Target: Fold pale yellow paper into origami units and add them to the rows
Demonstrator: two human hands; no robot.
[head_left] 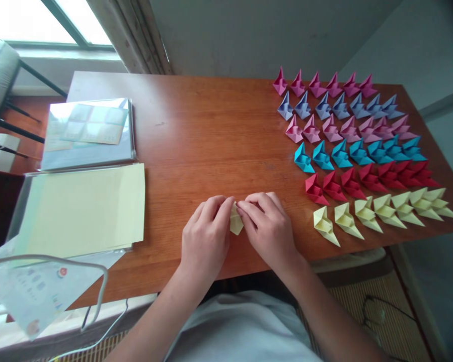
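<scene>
Cannot see all of the yellow paper (236,224), partly covered by the left hand (207,231) and right hand (267,222). Cannot read the blurred print (40,285) on the white sheet (83,276), nearer and left of the grip. Cannot trace the whole chair (2,75), edge-cropped, far left beyond the grip.

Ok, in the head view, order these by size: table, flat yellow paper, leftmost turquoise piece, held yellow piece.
1. Table
2. Flat yellow paper
Unsure: leftmost turquoise piece and held yellow piece; fingers hide part of the latter.
</scene>
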